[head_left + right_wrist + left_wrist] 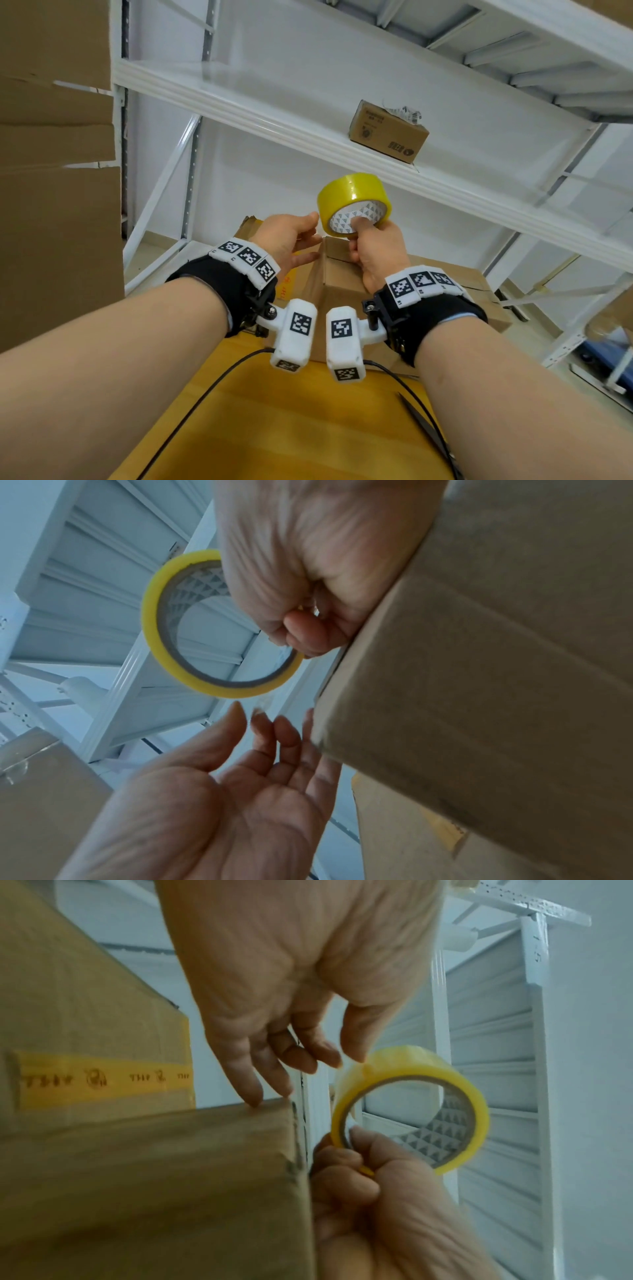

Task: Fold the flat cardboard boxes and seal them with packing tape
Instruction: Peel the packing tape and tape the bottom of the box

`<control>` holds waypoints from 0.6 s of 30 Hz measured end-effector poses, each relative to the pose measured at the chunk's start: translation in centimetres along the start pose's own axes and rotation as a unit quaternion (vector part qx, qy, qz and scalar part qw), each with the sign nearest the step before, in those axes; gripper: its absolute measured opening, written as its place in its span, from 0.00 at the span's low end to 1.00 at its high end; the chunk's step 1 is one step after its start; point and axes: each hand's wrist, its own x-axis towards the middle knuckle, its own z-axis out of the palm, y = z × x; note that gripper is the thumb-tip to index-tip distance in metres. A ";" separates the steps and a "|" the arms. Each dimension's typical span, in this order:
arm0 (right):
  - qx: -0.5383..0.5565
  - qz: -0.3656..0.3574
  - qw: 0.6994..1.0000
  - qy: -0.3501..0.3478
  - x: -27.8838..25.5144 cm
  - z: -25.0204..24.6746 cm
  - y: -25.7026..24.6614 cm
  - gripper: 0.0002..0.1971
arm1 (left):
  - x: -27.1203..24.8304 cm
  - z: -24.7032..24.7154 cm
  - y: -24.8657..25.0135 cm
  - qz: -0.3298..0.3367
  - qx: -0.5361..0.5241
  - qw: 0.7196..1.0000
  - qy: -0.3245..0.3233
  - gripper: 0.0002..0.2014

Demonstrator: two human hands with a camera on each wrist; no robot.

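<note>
A: Head view, centre frame: the right hand [375,251] pinches the yellow packing tape roll [354,204], thumb inside the core, raised just above the folded cardboard box [337,279]. The wrists cover much of that box.

B: The left hand [287,240], fingers spread loosely, thumb tip right at the roll's rim. Contact? Can't tell.

A: Left wrist view, blurred: two fingertips [255,1097] rest on the box's top edge, hidden from above. A printed yellow tape strip [103,1081] shows at left.

B: Right wrist view: the left palm lies open in the lower frame, holding nothing; the right hand's fingers curl around the roll's wall.
</note>
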 end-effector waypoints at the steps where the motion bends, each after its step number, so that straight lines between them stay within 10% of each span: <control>1: 0.001 -0.004 1.000 -0.001 0.0 0.0 0.0 0.03 | 0.0 0.2 -0.1 -0.009 -0.003 1.000 0.014 0.06; 11: 0.012 -0.014 1.000 0.009 0.1 -0.1 0.1 0.18 | -1.2 0.9 0.7 -0.042 0.048 0.998 0.027 0.06; 18: 0.069 -0.028 0.997 0.024 -0.4 -0.5 -0.4 0.09 | -1.6 -1.3 -0.4 -0.067 0.121 0.990 0.008 0.06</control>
